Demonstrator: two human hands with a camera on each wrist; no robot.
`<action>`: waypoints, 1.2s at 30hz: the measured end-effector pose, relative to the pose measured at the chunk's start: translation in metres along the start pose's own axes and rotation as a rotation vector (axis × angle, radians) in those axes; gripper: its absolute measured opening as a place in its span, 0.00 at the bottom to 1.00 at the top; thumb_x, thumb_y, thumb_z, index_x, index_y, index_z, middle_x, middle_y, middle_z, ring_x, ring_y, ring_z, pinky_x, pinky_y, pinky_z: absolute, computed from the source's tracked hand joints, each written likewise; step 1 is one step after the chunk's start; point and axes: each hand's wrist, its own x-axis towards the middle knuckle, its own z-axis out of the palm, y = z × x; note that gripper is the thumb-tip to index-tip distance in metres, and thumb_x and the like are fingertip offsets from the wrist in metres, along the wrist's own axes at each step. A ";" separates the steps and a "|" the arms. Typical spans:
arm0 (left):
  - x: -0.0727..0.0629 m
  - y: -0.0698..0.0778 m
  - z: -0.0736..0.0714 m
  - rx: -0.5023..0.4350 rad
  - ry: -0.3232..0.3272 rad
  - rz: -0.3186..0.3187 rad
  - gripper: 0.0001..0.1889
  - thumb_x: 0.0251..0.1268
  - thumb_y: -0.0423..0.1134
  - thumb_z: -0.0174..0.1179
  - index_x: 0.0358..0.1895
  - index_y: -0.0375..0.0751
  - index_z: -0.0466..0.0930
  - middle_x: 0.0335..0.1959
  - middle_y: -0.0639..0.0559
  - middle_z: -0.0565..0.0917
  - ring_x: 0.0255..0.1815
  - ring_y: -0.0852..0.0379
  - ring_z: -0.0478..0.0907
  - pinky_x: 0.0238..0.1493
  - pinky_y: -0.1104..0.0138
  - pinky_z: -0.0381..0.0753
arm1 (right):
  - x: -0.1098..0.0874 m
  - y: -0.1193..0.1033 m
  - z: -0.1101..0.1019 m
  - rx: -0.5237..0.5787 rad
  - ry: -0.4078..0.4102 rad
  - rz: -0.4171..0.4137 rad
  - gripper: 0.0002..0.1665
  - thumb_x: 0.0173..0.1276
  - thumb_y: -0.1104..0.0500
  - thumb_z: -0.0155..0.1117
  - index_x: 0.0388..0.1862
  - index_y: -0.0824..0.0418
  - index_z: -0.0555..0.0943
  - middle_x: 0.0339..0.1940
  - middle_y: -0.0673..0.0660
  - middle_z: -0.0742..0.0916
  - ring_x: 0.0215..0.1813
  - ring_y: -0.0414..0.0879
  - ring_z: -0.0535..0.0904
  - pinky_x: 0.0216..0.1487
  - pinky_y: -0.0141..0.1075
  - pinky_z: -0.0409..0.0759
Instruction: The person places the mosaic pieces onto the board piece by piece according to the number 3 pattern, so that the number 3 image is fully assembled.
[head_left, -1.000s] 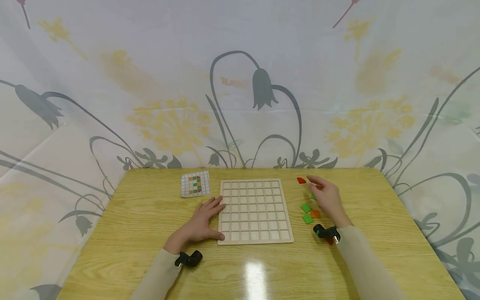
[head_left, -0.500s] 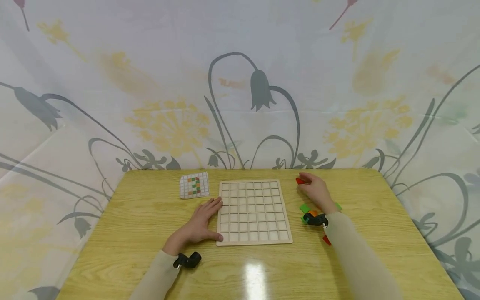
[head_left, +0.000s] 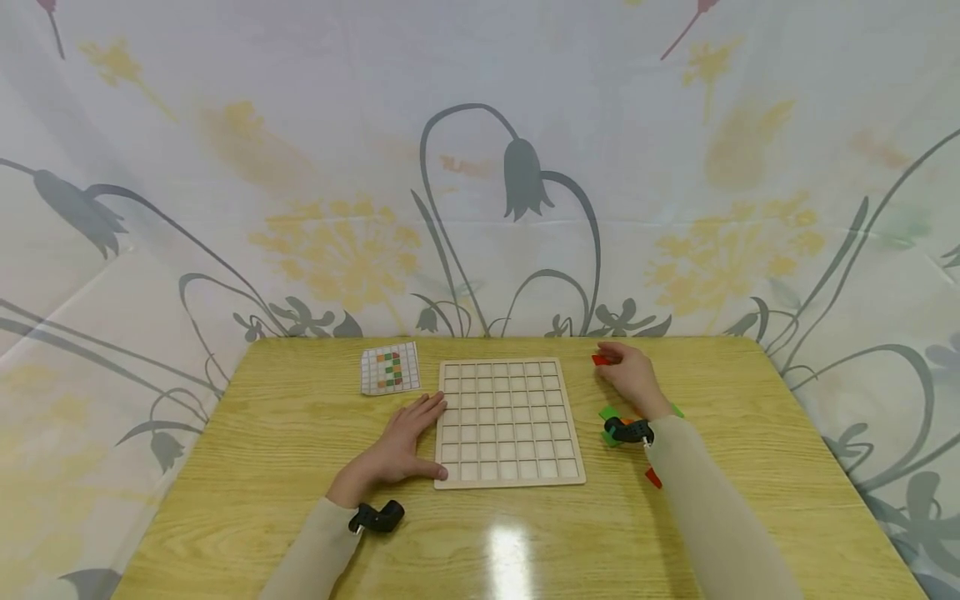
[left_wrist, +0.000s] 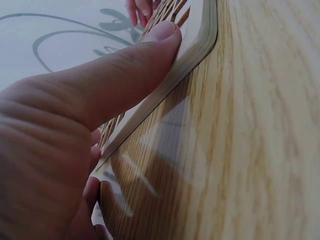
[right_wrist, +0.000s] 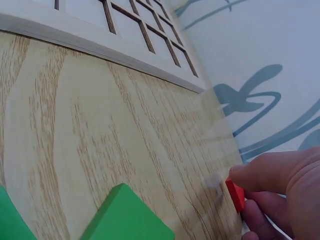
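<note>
A pale wooden board [head_left: 507, 430] with a grid of square cells lies mid-table. My left hand [head_left: 397, 446] rests at its left side, fingers spread on the edge. In the left wrist view the thumb [left_wrist: 125, 75] lies on the board's rim near a corner. Beyond the board's far right corner, my right hand [head_left: 636, 382] pinches a red quarter-circle tile [head_left: 601, 360] between thumb and fingers. The right wrist view shows this red tile [right_wrist: 235, 194] tipped up on edge, close to the tabletop.
Under and beside the right wrist lie green tiles [head_left: 608, 412], partly covered, and an orange one. Nearer the front is another red tile [head_left: 653, 477]. A paper card [head_left: 391, 368] with a coloured grid pattern lies behind the left hand. Patterned fabric [head_left: 480, 250] hangs behind the table [head_left: 285, 467].
My right hand has moved left and away from me to the far red tile and taken it between thumb and fingers. The left hand has stayed on the board.
</note>
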 end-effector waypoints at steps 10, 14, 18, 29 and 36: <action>0.000 0.001 0.000 -0.004 -0.002 0.002 0.55 0.51 0.54 0.75 0.78 0.35 0.54 0.81 0.43 0.49 0.80 0.39 0.39 0.73 0.37 0.37 | 0.001 0.001 -0.002 0.008 0.001 0.023 0.32 0.69 0.68 0.61 0.72 0.70 0.68 0.65 0.71 0.78 0.65 0.64 0.74 0.64 0.54 0.72; 0.001 0.002 0.000 -0.003 -0.006 0.003 0.54 0.52 0.54 0.74 0.78 0.35 0.56 0.81 0.43 0.49 0.80 0.39 0.39 0.73 0.38 0.36 | -0.001 0.000 -0.002 0.030 0.011 0.034 0.31 0.69 0.68 0.62 0.71 0.70 0.70 0.65 0.70 0.78 0.65 0.64 0.73 0.64 0.54 0.72; 0.000 0.001 0.000 -0.006 -0.008 -0.002 0.53 0.53 0.54 0.74 0.78 0.35 0.56 0.81 0.43 0.49 0.80 0.39 0.39 0.73 0.38 0.36 | -0.001 0.001 0.000 0.035 0.028 0.035 0.30 0.69 0.67 0.63 0.69 0.70 0.72 0.65 0.69 0.78 0.66 0.63 0.73 0.64 0.53 0.72; -0.002 0.001 0.000 0.003 -0.026 -0.003 0.51 0.55 0.54 0.73 0.78 0.36 0.57 0.81 0.43 0.47 0.80 0.40 0.37 0.73 0.39 0.35 | -0.002 0.000 0.004 -0.057 0.060 0.051 0.24 0.70 0.63 0.64 0.64 0.67 0.79 0.61 0.67 0.82 0.64 0.63 0.73 0.64 0.55 0.71; -0.002 0.002 -0.001 0.055 -0.067 0.018 0.50 0.60 0.57 0.68 0.79 0.38 0.53 0.82 0.42 0.43 0.81 0.40 0.34 0.73 0.39 0.33 | -0.001 0.001 0.006 -0.088 0.086 0.043 0.22 0.70 0.63 0.65 0.61 0.67 0.81 0.58 0.67 0.83 0.62 0.63 0.75 0.62 0.54 0.73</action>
